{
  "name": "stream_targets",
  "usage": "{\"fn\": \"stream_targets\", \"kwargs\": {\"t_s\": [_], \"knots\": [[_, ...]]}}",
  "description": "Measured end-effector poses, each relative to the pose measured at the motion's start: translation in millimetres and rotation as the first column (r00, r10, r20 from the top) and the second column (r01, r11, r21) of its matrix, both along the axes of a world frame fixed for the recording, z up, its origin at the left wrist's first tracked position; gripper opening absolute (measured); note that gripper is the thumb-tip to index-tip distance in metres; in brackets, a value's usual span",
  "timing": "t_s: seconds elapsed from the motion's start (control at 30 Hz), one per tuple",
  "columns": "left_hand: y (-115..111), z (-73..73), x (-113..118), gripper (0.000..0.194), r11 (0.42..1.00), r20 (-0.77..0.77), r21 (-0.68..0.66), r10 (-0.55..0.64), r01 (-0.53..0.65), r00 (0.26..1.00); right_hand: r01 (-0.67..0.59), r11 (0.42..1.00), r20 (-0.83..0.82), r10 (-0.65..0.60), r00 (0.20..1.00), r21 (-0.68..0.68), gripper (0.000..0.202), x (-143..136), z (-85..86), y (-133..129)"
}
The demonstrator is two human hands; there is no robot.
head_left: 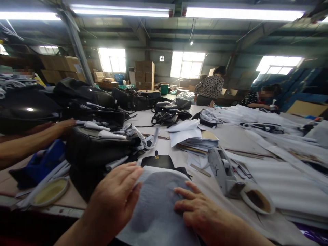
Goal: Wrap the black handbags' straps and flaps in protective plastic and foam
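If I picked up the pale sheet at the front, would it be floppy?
Probably floppy: the pale sheet looks thin, with darkness from the black bag seeming to show through. Likely light too, being so thin. Faint ripples suggest it might crease easily.

We can read no words or numbers, only make out a dark, illegible mark (215,169) on the gray tape dispenser (220,182) at four o'clock.

The pale tabletop (143,119) bore black bags (89,147), stacked papers (186,136), white sheeting (284,184), a metal strip (200,170) and tape dispensers (217,167).
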State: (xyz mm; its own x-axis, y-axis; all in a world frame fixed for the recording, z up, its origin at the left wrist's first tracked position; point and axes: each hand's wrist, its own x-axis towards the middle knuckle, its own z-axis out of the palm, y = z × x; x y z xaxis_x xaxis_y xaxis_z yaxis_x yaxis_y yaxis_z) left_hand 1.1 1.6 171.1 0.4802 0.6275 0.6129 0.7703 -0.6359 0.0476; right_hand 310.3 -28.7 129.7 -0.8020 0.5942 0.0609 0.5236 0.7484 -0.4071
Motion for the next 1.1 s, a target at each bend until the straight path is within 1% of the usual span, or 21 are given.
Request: {"fn": "stream_targets", "kwargs": {"t_s": [0.03,0.07,0.1,0.13,0.2,0.27,0.33,0.4,0.47,0.53,0.6,0.67,0.73,0.83,0.9,0.97,1.1], "knots": [[0.3,3.1,19.1,0.031,0.989,-0.043,-0.088,-0.125,0.121,0.991,-0.006,1.0,0.004,0.006,1.0,0.005,0.032,3.4,1.8,1.5],[0.7,2.3,37.4,0.033,0.953,-0.078,-0.212,-0.235,0.215,0.969,-0.005,1.0,0.01,0.005,1.0,0.012,0.034,6.6,2.5,3.3],[1.3,-2.2,53.8,0.036,0.907,-0.095,-0.328,-0.31,0.265,0.946,0.0,1.0,0.014,-0.001,1.0,0.02,0.034,9.8,2.3,5.2],[2.1,-9.9,67.5,0.039,0.864,-0.104,-0.414,-0.359,0.288,0.927,0.011,0.999,0.021,-0.011,1.0,0.031,0.034,12.9,1.7,7.0],[4.3,-31.2,85.9,0.052,0.806,-0.131,-0.537,-0.369,0.247,0.92,0.053,0.996,0.038,-0.056,0.998,0.066,0.033,20.2,-0.2,10.7],[6.2,-54.2,93.6,0.064,0.779,-0.158,-0.606,-0.317,0.162,0.935,0.114,0.987,0.055,-0.121,0.991,0.111,0.033,28.9,-1.2,14.2],[6.6,-73.5,95.2,0.071,0.759,-0.173,-0.647,-0.236,0.07,0.956,0.177,0.975,0.073,-0.187,0.98,0.132,0.036,37.6,0.2,17.2],[5.6,-87.0,95.3,0.075,0.744,-0.183,-0.668,-0.159,-0.004,0.97,0.228,0.966,0.08,-0.239,0.968,0.126,0.04,42.0,4.6,18.7],[3.6,-95.2,96.3,0.076,0.738,-0.2,-0.673,-0.112,-0.054,0.973,0.274,0.953,0.055,-0.283,0.958,0.131,0.042,37.0,10.6,17.6],[1.6,-100.2,98.2,0.075,0.745,-0.218,-0.662,-0.091,-0.079,0.972,0.31,0.939,-0.005,-0.312,0.95,0.15,0.042,20.6,14.1,14.0],[0.4,-104.1,99.4,0.07,0.761,-0.228,-0.643,-0.077,-0.091,0.971,0.334,0.933,-0.072,-0.326,0.942,0.137,0.044,-3.6,10.1,9.9],[0.4,-108.5,98.7,0.066,0.769,-0.228,-0.635,-0.09,-0.078,0.969,0.347,0.935,-0.094,-0.34,0.936,0.074,0.057,-27.3,-4.0,8.4],[1.4,-114.5,95.9,0.067,0.765,-0.235,-0.64,-0.1,-0.076,0.967,0.388,0.922,-0.039,-0.388,0.921,-0.002,0.072,-42.0,-26.2,11.4],[3.9,-125.5,91.0,0.068,0.776,-0.262,-0.617,-0.043,-0.133,0.964,0.506,0.86,0.1,-0.499,0.861,-0.07,0.079,-42.6,-60.7,21.5],[5.2,-132.3,89.0,0.064,0.795,-0.269,-0.586,-0.009,-0.156,0.963,0.551,0.831,0.152,-0.536,0.83,-0.079,0.083,-35.0,-76.2,27.6],[5.7,-137.0,88.0,0.061,0.814,-0.256,-0.563,-0.004,-0.146,0.967,0.563,0.823,0.16,-0.547,0.821,-0.076,0.087,-28.1,-84.1,30.9],[4.6,-139.7,87.2,0.06,0.828,-0.224,-0.542,0.022,-0.143,0.974,0.556,0.829,0.134,-0.545,0.828,-0.067,0.084,-23.0,-88.0,31.6]]}}
